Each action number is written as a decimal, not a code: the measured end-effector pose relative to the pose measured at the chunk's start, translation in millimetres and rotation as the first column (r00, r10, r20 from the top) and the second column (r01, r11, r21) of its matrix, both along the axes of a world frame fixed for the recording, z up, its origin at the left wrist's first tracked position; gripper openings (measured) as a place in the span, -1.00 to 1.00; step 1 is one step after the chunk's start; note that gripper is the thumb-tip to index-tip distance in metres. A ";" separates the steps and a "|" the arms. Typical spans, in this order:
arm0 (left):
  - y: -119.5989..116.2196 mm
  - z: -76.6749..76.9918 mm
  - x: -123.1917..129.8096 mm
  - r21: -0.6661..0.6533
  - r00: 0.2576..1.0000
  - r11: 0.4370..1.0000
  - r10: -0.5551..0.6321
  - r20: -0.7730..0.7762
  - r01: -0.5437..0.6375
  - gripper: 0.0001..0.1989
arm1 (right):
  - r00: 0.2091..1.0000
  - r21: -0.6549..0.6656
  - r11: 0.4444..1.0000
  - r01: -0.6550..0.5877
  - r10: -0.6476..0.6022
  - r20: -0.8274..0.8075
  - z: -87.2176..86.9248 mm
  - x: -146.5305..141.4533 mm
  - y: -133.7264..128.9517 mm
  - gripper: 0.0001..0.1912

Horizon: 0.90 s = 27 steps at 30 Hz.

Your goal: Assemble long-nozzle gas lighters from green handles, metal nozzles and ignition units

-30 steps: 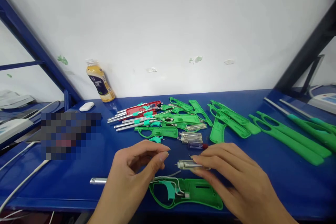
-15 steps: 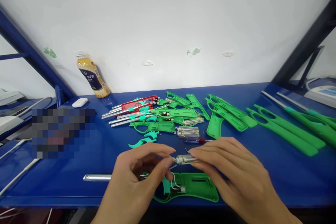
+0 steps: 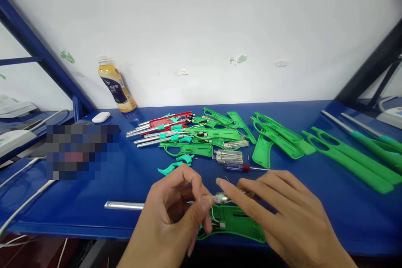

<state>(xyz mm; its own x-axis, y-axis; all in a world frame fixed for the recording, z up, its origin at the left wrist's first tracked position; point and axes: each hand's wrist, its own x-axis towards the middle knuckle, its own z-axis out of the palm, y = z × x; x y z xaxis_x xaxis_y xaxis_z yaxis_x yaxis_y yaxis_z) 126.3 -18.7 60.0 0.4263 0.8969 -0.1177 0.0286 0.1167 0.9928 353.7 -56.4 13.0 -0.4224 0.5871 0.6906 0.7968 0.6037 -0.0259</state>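
Note:
Over the near edge of the blue table, a clear lighter fuel tank lies between my two hands. Thumb and fingers of my left hand pinch its left end, where a thin white hose runs down. My right hand holds the tank's other end, its index finger stretched across the top; the thumb is hidden. Below lies an open green lighter half-shell, partly covered by my hands. A silver lighter tube sticks out to the left of my left hand.
Beyond my hands lie a screwdriver, several fuel tanks, turquoise triggers and partly assembled lighters. Green shells spread to the right. A yellow bottle leans against the wall; a white earbud case lies near it.
My right index finger has lifted and reached left over the tank. My left fingers have closed tighter around the tank's left end. The view has shifted slightly.

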 end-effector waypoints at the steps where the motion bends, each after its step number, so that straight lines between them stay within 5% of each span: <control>1: -0.2 -1.4 0.4 -0.012 1.000 1.000 -0.001 0.022 0.001 -0.56 | 1.000 0.016 1.000 0.004 -0.004 0.004 1.4 -1.3 0.5 -0.47; 6: -1.9 -4.7 0.7 -0.016 0.998 0.999 -0.046 0.036 0.047 -0.53 | 1.000 0.059 0.998 0.021 -0.022 0.015 5.9 -7.3 1.1 -0.49; 11: 1.8 2.2 -6.2 0.250 0.976 0.968 0.034 -0.214 0.021 -0.86 | 0.997 -0.011 0.998 0.056 -0.056 -0.057 4.1 -8.1 1.0 -0.50; 15: 11.4 4.2 -18.2 0.645 0.864 0.752 0.228 -0.449 0.137 -0.86 | 0.972 -0.168 0.983 0.067 -0.102 -0.211 4.1 -6.1 -0.1 -0.68; 18: 17.4 1.3 -29.5 0.702 0.793 0.653 0.251 -0.555 0.284 -0.81 | 0.946 -0.204 0.978 0.052 -0.114 -0.304 4.9 -5.2 -5.5 -0.81; 23: 22.0 -3.5 -46.0 0.590 0.705 0.718 0.198 -0.681 0.369 -0.81 | 0.917 -0.234 0.964 0.125 -0.202 -0.344 3.7 -10.2 -12.5 -0.96; 27: 24.5 -0.3 -48.1 0.508 0.711 0.761 0.090 -0.698 0.402 -0.83 | 0.930 -0.290 0.957 0.002 -0.108 -0.351 9.1 -21.8 -8.0 -0.82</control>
